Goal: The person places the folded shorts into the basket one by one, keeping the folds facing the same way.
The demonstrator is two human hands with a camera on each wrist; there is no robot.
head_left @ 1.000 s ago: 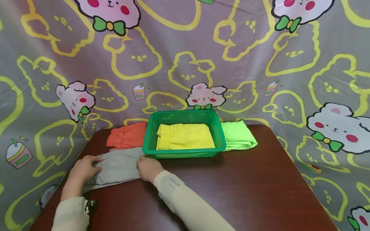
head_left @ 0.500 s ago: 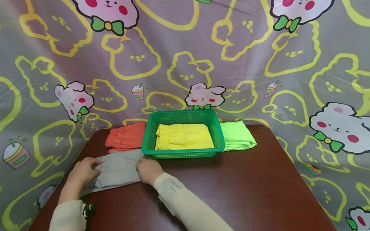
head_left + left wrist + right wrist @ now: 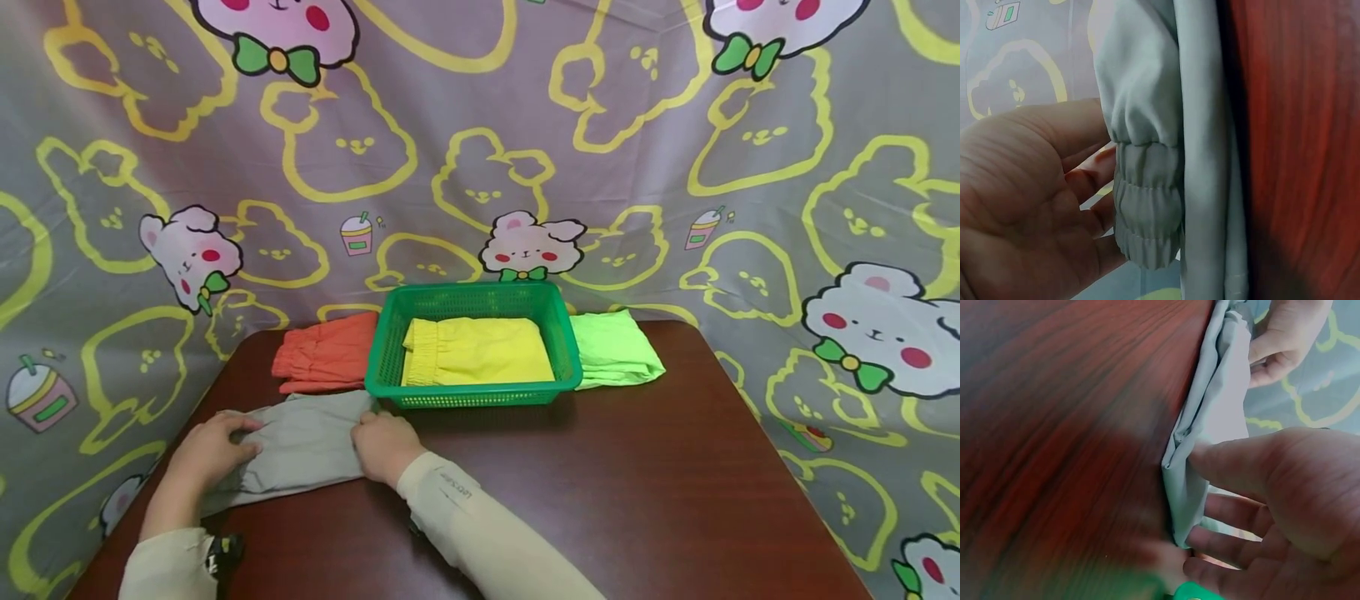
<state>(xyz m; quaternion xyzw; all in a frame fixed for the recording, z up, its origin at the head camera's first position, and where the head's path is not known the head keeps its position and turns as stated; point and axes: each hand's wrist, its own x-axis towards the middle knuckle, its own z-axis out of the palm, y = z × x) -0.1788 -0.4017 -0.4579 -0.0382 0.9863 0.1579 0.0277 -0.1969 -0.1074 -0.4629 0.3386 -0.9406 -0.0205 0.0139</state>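
Observation:
A folded grey garment (image 3: 307, 442) lies on the table at the left front of the basket. At its left end my left hand (image 3: 206, 450) touches it with thumb and fingers apart; in the left wrist view the fingertips meet a gathered elastic band (image 3: 1147, 206). My right hand (image 3: 386, 447) is at the opposite end, beside the basket's corner. In the right wrist view its thumb and bent fingers (image 3: 1229, 547) rest against the garment's folded edge, with no firm grip showing. Part of the left end is hidden under the left hand in the head view.
A green plastic basket (image 3: 472, 389) at the back holds a folded yellow garment (image 3: 487, 350). Left of it lies a folded orange-red garment (image 3: 326, 354), right of it a folded lime green one (image 3: 615, 350). A patterned curtain (image 3: 630, 179) hangs behind the brown table (image 3: 637, 475).
Both hands stay at the two ends of the grey garment, which has shifted only very slightly. The view has moved a little. Nothing was taken up or let go.

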